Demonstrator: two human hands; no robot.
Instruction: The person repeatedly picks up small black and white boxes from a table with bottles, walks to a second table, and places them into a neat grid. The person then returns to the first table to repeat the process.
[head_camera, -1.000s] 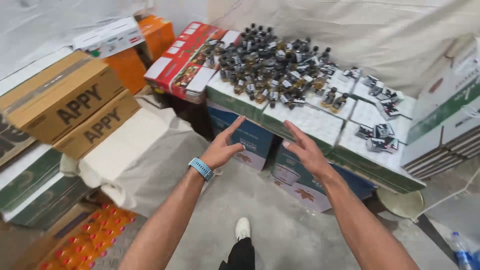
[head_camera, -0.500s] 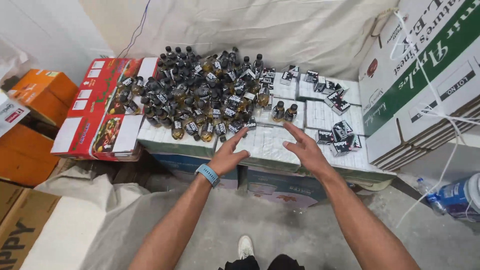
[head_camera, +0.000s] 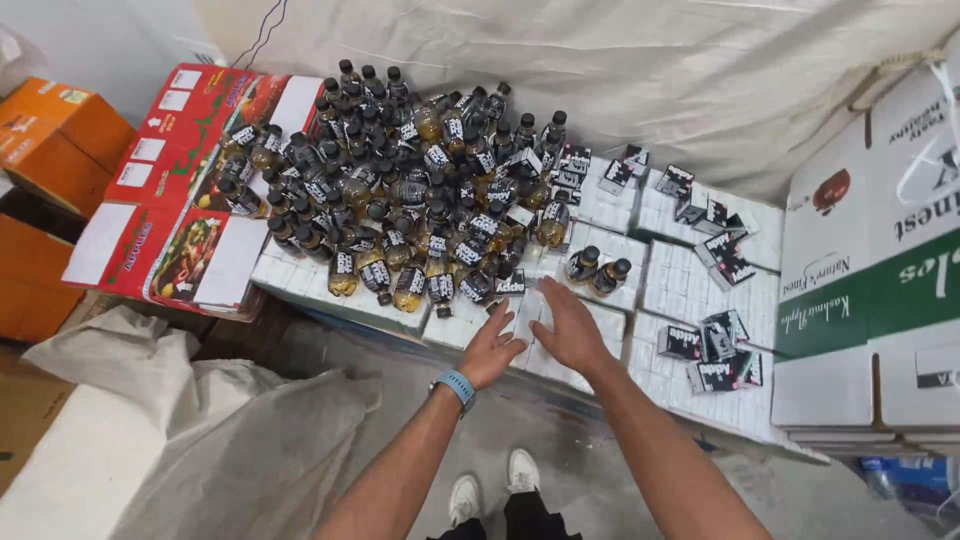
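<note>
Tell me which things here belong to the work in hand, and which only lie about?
In hand:
left hand
right hand
heap of small bottles
white boxes beneath it

Lying about:
red cartons
orange boxes
grey cloth
green and white cartons

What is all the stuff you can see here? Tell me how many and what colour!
small bottles: dozens, amber with black caps, heaped on the white cartons
white cartons: several, white, flat under the bottles
small boxes: about a dozen, black and white, scattered on the right
red box: one, red, left of the bottles
orange boxes: two, far left
green-and-white boxes: stacked, right
sheet: one, white, behind
left hand: open, blue wristband, nearest the bottles
right hand: open, over the cartons
</note>
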